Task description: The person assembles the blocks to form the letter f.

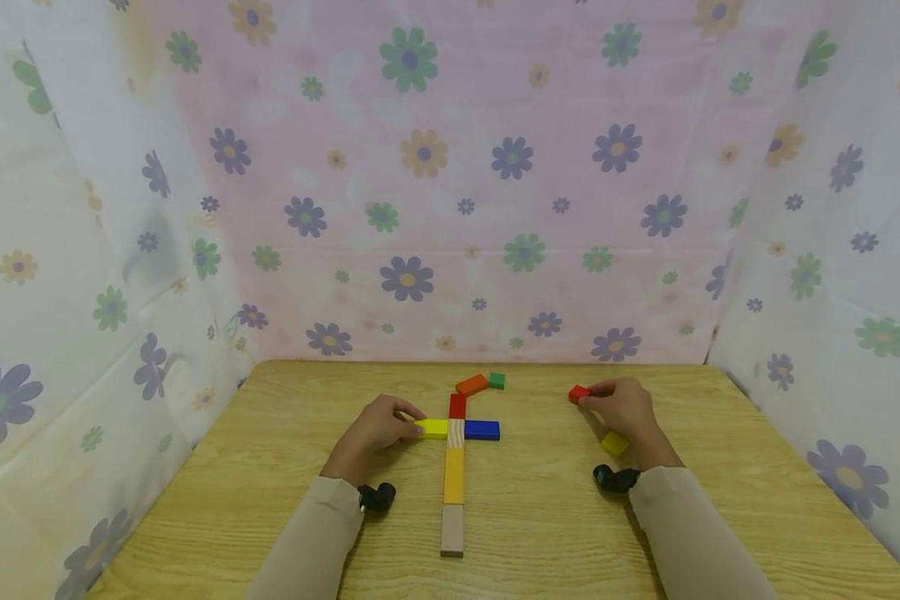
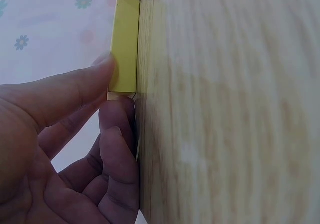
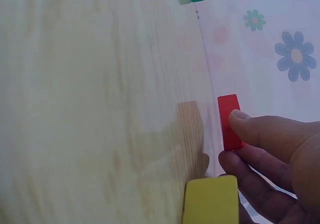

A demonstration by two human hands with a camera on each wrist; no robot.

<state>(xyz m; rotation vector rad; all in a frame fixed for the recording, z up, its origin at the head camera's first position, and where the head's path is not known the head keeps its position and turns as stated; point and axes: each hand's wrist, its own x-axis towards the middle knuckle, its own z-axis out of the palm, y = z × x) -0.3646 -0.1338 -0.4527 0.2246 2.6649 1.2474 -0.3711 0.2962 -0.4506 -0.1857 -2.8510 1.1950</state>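
At the left end of the yellow block (image 1: 432,429), my left hand (image 1: 378,432) grips it by thumb and fingers; the block lies flat on the table. It meets a pale wood-grain block (image 1: 456,433), with a blue block (image 1: 482,430) on the other side and a red block (image 1: 457,406) behind. My right hand (image 1: 624,408) pinches a small red block (image 3: 229,121), held off the table with its shadow on the wood. Below that hand, near the wrist, sits another yellow block (image 1: 615,443).
An orange-yellow block (image 1: 453,476) and a beige block (image 1: 452,530) continue the line toward me. Beyond the line's far end lie an orange block (image 1: 472,384) and a green block (image 1: 497,381). Flowered cloth (image 1: 465,183) surrounds the wooden table (image 1: 540,533) at back and sides.
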